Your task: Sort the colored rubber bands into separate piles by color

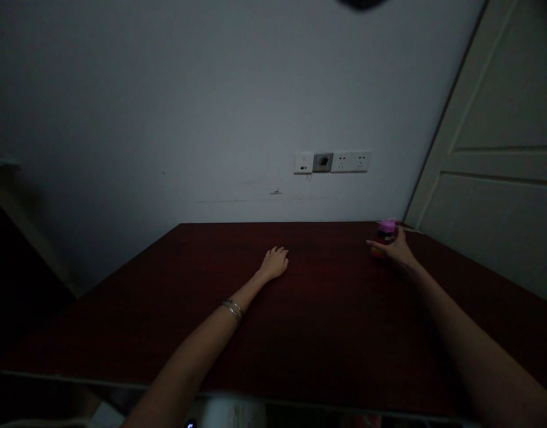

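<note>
A small dark container with a pink-purple lid [387, 226] stands near the back right of the dark red table [318, 321]. My right hand [398, 248] is at this container, thumb on its near left side and fingers at its right. Whether the grip is firm is hard to tell in the dim light. Near the middle of the table my left hand [275, 262] lies palm down, fingers a little apart, with nothing seen in it. Metal bangles [233, 308] circle my left wrist.
Behind the table rises a pale wall [237, 119] with a row of sockets [342, 161]. A panelled door [500, 178] borders the right side. Something thin and pale [411, 229] lies at the back right corner. Below the front edge are partly hidden objects.
</note>
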Demonstrator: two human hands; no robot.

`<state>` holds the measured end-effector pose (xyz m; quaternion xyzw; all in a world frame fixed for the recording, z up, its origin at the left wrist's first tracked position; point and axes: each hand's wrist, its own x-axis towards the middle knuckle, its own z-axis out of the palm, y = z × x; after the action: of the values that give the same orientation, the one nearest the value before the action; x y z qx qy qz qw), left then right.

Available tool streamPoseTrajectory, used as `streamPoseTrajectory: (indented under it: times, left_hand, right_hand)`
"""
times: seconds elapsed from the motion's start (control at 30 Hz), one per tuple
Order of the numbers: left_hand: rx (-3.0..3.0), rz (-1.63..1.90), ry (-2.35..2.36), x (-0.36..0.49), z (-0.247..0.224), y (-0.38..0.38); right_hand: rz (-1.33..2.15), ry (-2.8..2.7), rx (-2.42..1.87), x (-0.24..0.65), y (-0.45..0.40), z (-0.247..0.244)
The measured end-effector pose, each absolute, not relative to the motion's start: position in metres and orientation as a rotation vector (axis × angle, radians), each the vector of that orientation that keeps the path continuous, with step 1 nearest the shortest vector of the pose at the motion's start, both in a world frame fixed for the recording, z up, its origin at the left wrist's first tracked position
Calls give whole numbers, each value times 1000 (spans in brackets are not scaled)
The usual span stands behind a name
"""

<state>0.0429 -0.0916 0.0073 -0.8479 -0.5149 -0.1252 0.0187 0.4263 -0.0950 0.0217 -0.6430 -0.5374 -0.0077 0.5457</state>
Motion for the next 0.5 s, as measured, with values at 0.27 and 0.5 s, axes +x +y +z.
streamPoseTrajectory:
  times: [0.27, 0.5]
  left_hand:
    - [-2695, -383, -1616, 43, 7, -91]
    - [-2977, -878, -1713, 15, 38, -71]
  right_hand:
    - [51, -1189, -1643, 435, -95, 6]
    - [208, -1314, -1362, 341, -74, 43]
